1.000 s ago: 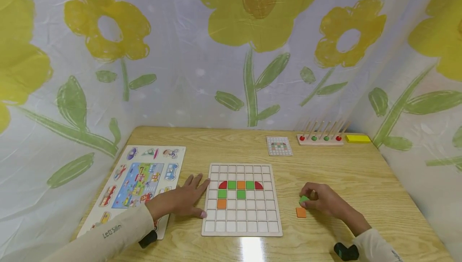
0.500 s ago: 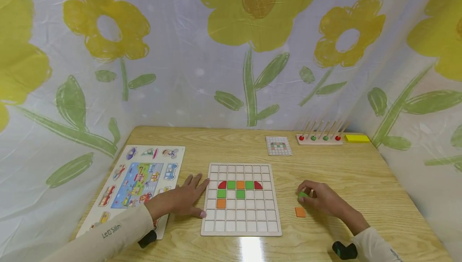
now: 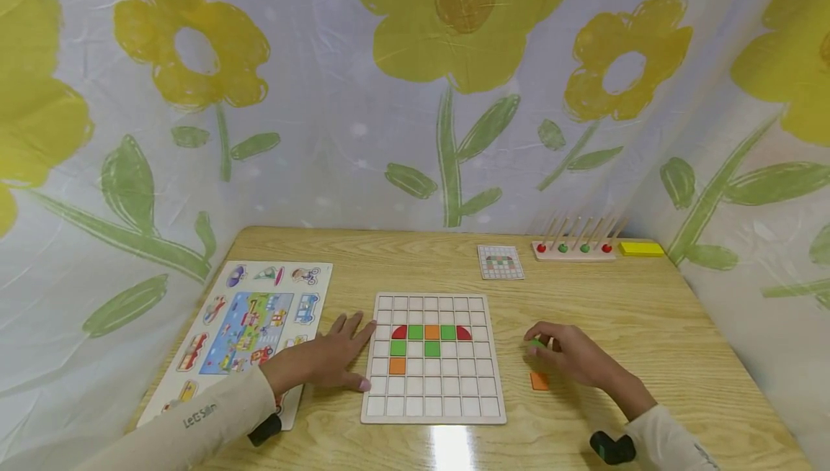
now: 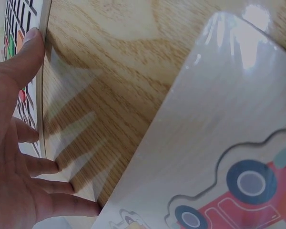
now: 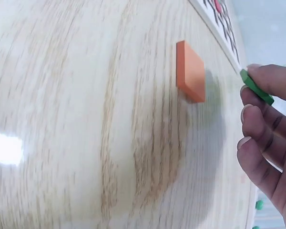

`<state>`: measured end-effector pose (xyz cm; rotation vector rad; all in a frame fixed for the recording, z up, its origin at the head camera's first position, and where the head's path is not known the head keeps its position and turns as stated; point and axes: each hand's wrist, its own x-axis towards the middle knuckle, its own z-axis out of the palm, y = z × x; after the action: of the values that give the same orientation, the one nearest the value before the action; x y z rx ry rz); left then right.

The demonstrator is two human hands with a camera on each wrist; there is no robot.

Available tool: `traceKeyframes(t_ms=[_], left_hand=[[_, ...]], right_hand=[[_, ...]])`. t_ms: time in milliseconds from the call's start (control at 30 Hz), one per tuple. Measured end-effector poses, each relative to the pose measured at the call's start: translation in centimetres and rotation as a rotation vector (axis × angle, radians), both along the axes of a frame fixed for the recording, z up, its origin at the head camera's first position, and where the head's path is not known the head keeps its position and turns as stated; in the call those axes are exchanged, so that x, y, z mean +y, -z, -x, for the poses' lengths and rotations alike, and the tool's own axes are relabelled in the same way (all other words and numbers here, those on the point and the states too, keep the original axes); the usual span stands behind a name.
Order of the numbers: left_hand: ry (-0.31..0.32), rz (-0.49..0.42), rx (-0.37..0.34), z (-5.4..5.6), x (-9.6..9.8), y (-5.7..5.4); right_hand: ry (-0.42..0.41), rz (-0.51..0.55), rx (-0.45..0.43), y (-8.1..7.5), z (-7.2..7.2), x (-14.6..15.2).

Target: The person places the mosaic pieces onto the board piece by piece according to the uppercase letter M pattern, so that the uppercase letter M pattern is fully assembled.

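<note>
A white grid board (image 3: 434,414) lies at the middle of the table, with red, green and orange tiles in several of its squares. My left hand (image 3: 337,357) rests at its left edge, fingers spread, thumb and fingertips touching the rim. To the right of the board, my right hand (image 3: 570,352) pinches a green square tile (image 5: 256,87) between thumb and fingers; in the head view the tile is mostly covered by the fingers. An orange square tile (image 3: 539,381) lies on the table just below that hand, also seen in the right wrist view.
A picture puzzle board (image 3: 311,356) lies left, partly under the left forearm. Behind the grid board sits a small pattern card (image 3: 501,262). Farther back right stand a pegged rack with red and green beads (image 3: 574,256) and a yellow block (image 3: 642,249).
My right hand has moved slightly left, towards the grid board, carrying the green tile with it. My left hand and the tiles on the board stay where they were.
</note>
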<state>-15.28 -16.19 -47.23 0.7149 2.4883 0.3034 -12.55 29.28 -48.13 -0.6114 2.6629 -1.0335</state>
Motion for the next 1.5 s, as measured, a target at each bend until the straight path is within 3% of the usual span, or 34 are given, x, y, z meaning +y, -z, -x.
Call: traceKeyframes(t_ms=[833,1500], left_hand=[[0.0,-0.003,-0.002,-0.1,-0.1,0.1],[-0.006,-0.004,-0.006,-0.2,-0.1,-0.2]], right_hand=[[-0.002,0.045,-0.093,-0.3,0.1,-2.7],[-0.018,0.075,-0.084,-0.4,0.3,-4.8]])
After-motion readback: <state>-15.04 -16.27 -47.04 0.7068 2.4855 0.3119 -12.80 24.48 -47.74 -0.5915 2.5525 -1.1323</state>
